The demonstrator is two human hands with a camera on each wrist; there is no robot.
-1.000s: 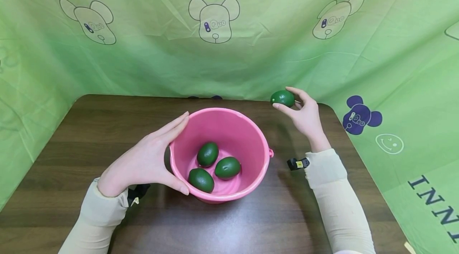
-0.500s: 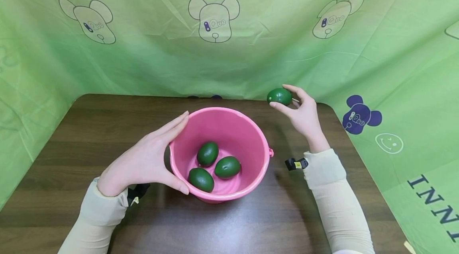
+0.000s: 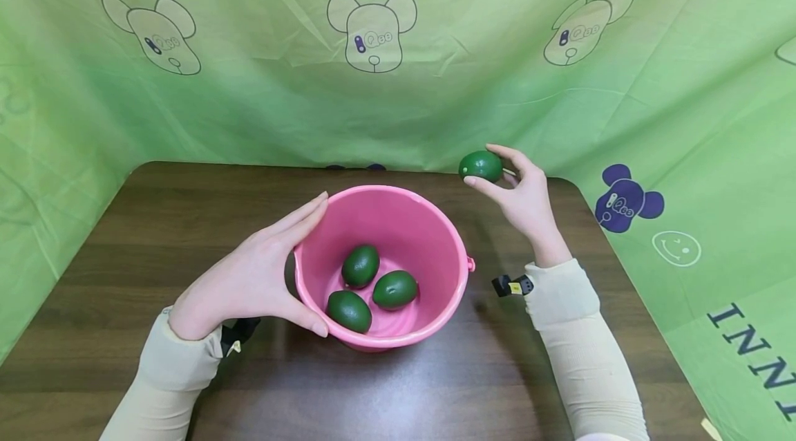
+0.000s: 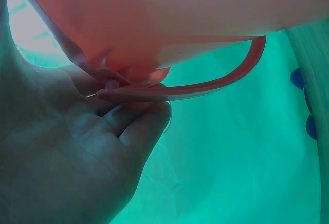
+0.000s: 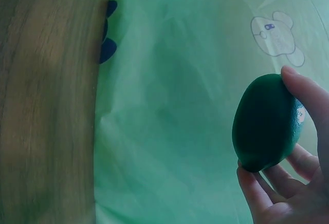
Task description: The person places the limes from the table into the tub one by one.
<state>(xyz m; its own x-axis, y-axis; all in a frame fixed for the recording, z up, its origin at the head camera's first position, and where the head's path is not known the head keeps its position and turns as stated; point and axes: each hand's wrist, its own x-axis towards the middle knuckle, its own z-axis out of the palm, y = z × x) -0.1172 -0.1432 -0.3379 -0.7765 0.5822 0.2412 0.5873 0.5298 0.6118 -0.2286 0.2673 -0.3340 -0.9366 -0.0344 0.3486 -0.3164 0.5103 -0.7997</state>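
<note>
In the head view a pink bucket is at the middle, its mouth facing up. My left hand holds its left side at the rim, thumb at the near side and fingers at the far side. The left wrist view shows the bucket's handle hanging down by the fingers. Inside the bucket lie three dark green avocados. To the right, above the table's far edge, my right hand pinches another avocado between thumb and fingers. That avocado's bumpy skin shows in the right wrist view.
The brown wooden table lies beneath both hands. A green printed curtain hangs close behind its far edge and down along both sides. A small peg sticks out from the bucket's right side.
My right hand has drifted a little left and upward with the avocado. The left hand, the bucket and the avocados inside look the same.
</note>
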